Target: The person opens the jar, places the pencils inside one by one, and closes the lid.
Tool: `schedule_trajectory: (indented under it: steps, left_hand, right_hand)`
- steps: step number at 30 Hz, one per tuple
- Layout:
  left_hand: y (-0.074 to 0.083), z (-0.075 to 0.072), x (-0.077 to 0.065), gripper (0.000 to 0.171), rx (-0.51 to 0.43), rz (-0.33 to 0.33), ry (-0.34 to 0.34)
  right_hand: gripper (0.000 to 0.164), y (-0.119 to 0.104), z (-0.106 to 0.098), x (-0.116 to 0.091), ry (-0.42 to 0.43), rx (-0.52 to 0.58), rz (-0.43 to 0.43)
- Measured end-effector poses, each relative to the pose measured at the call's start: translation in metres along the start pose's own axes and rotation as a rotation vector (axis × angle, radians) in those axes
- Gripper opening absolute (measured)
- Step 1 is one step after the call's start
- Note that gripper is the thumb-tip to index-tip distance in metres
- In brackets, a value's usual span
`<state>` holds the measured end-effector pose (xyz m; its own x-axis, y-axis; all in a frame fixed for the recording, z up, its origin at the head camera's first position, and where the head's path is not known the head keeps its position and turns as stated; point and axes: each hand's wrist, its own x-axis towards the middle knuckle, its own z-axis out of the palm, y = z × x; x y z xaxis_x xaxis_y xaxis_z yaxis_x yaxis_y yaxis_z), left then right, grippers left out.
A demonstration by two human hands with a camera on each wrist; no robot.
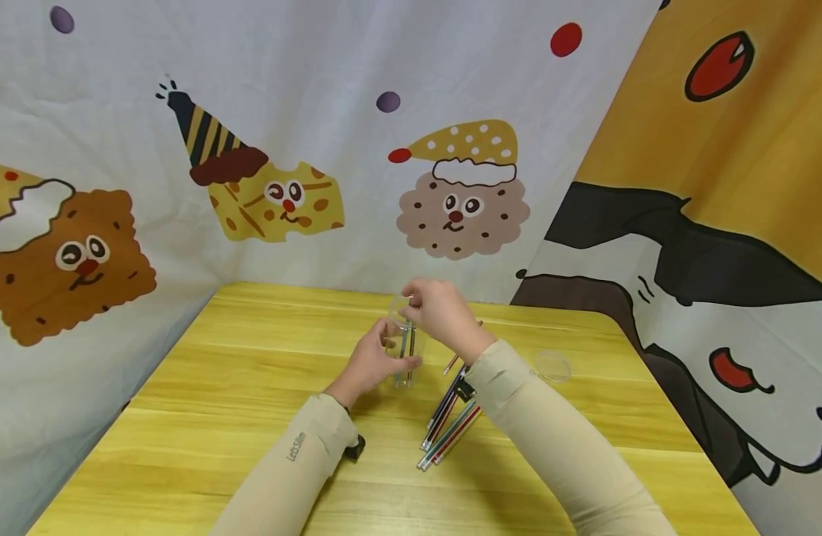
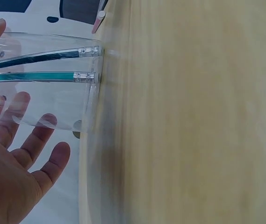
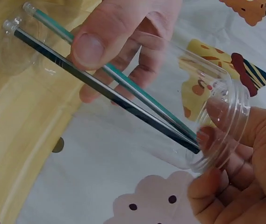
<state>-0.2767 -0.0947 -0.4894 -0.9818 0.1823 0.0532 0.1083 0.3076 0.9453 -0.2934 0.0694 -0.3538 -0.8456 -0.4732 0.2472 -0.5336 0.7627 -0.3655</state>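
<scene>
A clear plastic jar stands upright on the table in the head view, held around its side by my left hand. Through the wall show a green pencil and a black pencil, their eraser ends at the jar's bottom. In the left wrist view the left fingers are spread against the plastic. My right hand is at the jar's mouth, its curled fingertips reaching in and pinching the pencils' upper ends, where the two meet. The rim partly blurs that contact.
Several loose pencils lie in a bundle on the wooden table, below the right forearm. A red pencil lies behind them. Further right is a round clear lid. A cartoon-printed cloth hangs behind the table.
</scene>
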Motion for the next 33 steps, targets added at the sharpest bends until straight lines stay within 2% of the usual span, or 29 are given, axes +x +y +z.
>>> schedule_trajectory:
  steps: [5, 8, 12, 16, 20, 27, 30, 33]
  left_hand:
    - [0.0, 0.0, 0.0, 0.06, 0.001, 0.004, -0.012]
    - [0.0, 0.0, 0.0, 0.059, -0.002, 0.018, -0.015]
    - [0.0, 0.0, -0.001, 0.06, -0.013, 0.033, -0.017]
    - [0.0, -0.001, -0.001, 0.066, -0.019, 0.04, -0.026]
    - [-0.001, 0.0, -0.001, 0.069, -0.022, 0.042, -0.029]
    - [0.004, 0.003, -0.001, 0.063, 0.067, 0.014, -0.007]
    - [0.008, 0.005, -0.001, 0.068, 0.069, 0.025, 0.01]
    - [0.01, 0.006, 0.0, 0.072, 0.058, 0.05, 0.028]
  right_hand:
    - [0.023, 0.002, 0.003, -0.001, 0.009, -0.056, -0.109]
    - [0.023, 0.003, 0.003, -0.004, 0.049, -0.121, -0.151]
    - [0.024, 0.003, 0.003, -0.008, 0.134, -0.241, -0.159]
    - [0.026, 0.007, 0.006, -0.009, 0.174, -0.284, -0.16]
    - [0.027, 0.014, 0.007, -0.012, 0.166, -0.217, -0.157]
    - [0.027, 0.028, 0.006, -0.019, 0.145, 0.049, -0.101]
    - [0.028, 0.031, 0.008, -0.02, 0.153, 0.131, -0.09]
    - [0.029, 0.033, 0.008, -0.022, 0.159, 0.165, -0.104]
